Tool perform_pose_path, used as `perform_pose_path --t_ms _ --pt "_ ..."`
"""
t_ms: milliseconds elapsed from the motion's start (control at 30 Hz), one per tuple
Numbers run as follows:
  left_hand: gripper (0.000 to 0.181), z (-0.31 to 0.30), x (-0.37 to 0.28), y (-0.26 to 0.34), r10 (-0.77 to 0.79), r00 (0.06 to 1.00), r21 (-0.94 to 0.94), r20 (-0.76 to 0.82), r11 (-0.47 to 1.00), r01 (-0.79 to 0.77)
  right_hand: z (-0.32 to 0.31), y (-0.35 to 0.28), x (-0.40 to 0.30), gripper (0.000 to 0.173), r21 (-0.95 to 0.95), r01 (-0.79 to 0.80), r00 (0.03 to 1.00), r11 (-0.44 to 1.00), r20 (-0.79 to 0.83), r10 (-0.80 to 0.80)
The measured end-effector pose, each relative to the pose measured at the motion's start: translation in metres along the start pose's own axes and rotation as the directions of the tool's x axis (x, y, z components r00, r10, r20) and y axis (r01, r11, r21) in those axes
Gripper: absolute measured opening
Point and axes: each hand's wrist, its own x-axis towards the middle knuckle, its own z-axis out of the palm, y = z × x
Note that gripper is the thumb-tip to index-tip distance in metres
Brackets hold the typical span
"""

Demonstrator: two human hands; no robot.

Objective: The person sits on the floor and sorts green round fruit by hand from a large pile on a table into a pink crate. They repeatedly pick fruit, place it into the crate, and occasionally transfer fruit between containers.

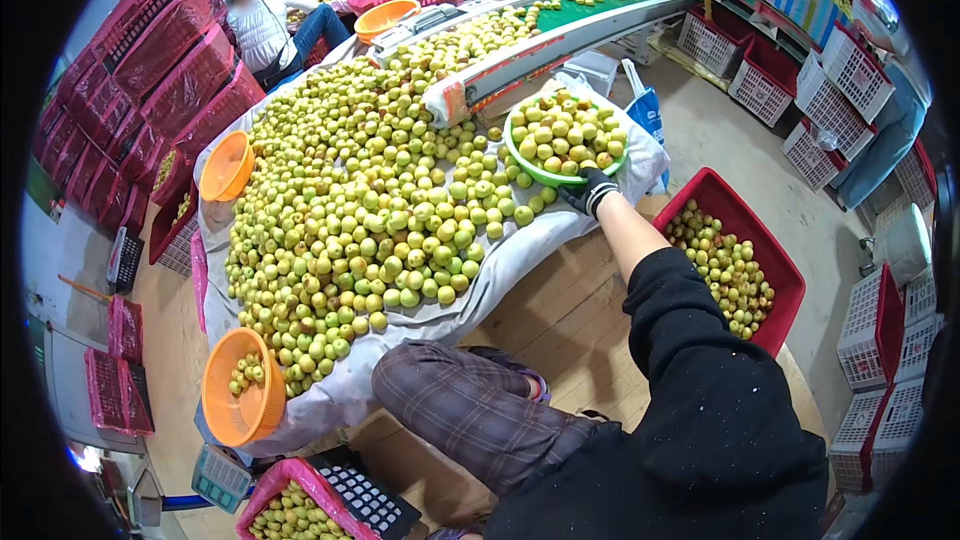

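Observation:
My right hand [590, 191], in a dark glove, grips the near rim of a green plastic basin [553, 178] heaped with green and reddish jujube-like fruit [566, 131]. The basin sits at the right side of a cloth-covered table [517, 255]. Left of it spreads a large pile of the same fruit [360, 217]. An orange plastic basket [266, 409] holding a few fruits stands tilted at the near left corner, and another orange basket [227, 165] is at the left edge. My left hand is out of view.
A conveyor with a green belt [600, 11] ends over the pile. On the right, a red-lined crate [787, 285] holds fruit. A pink-lined crate [300, 476] and a scale [221, 476] stand at lower left. Another person [262, 30] sits beyond the table, near stacked crates [187, 52].

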Motion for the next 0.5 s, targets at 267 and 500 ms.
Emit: perform_pose_path --t_ms 267,500 --pt "0.037 -0.172 -0.004 0.076 -0.291 0.916 -0.461 0.277 0.796 0.393 -0.021 -0.007 0.048 0.032 0.204 0.063 0.998 0.977 -0.017 -0.061" --pt "0.032 -0.202 -0.007 0.090 -0.224 0.931 -0.464 0.290 0.818 0.341 -0.019 0.005 0.015 0.042 0.221 0.123 0.987 0.968 0.071 -0.142"
